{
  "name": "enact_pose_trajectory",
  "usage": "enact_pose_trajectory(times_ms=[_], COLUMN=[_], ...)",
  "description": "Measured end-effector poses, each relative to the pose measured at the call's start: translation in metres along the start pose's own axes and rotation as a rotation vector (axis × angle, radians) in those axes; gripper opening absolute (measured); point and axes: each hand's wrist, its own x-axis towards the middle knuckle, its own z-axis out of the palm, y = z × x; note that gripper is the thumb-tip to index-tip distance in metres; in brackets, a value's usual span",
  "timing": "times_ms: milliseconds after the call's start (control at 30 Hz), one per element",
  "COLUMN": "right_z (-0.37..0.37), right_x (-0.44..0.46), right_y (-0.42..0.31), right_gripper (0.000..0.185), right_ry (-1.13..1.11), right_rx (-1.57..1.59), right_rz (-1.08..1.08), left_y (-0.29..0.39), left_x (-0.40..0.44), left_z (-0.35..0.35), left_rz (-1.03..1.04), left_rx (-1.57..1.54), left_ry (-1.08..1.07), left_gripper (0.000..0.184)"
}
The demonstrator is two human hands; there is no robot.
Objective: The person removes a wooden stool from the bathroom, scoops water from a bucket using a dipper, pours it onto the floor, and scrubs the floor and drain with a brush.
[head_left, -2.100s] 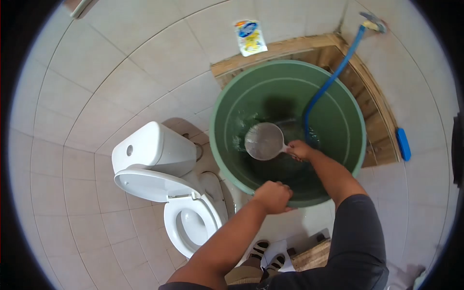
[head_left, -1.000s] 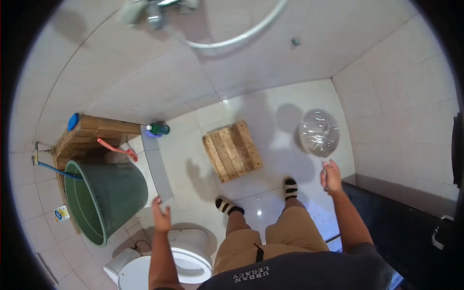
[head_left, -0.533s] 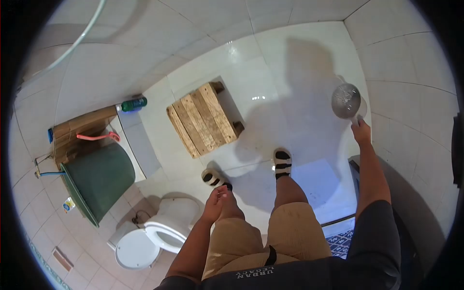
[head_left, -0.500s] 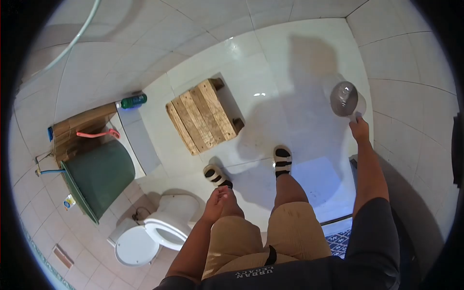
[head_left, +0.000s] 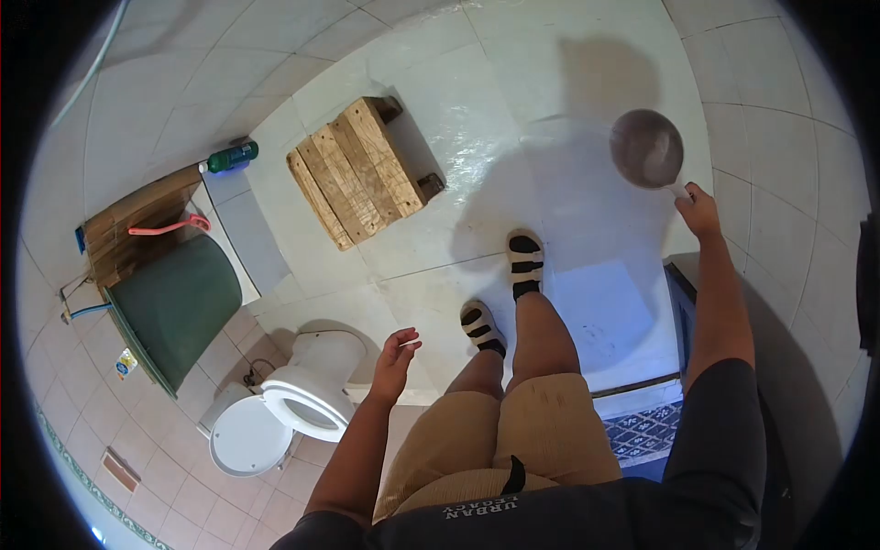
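While the right hand [head_left: 700,213] grasps the water dipper [head_left: 646,147] by its handle, the left hand [head_left: 394,359] is released, fingers loosely parted.
Dipper bowl just beyond the right hand, above the tiled floor [head_left: 412,293]; slatted wooden stool [head_left: 365,172] farther out, beyond the left hand; white toilet [head_left: 323,359] near that hand, on its left; green tub [head_left: 179,307] past the toilet.
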Motion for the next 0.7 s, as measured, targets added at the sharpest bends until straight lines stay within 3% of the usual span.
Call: enact_pose_trajectory(times_ms=[133, 267, 467, 700], right_z=[0.018, 0.116, 0.221, 0.226], right_x=[-0.025, -0.047, -0.126, -0.222], right_y=[-0.016, -0.005, -0.068, -0.157], right_gripper=[0.024, 0.025, 0.028, 0.039], right_ry=[-0.032, 0.029, 0.075, 0.242], right_rx=[-0.351, -0.51, -0.326, -0.084], right_rz=[-0.082, -0.031, 0.144, -0.028], left_y=[-0.044, -0.101, -0.165, -0.187], left_x=[0.001, -0.014, -0.039, -0.084], left_z=[0.011, 0.004, -0.026, -0.054], left_rz=[0.01, -0.018, -0.062, 0.079], left_rx=[-0.035, -0.076, -0.149, -0.328], left_ry=[-0.065, -0.056, -0.014, 0.064], left_gripper=[0.03, 0.033, 0.031, 0.033])
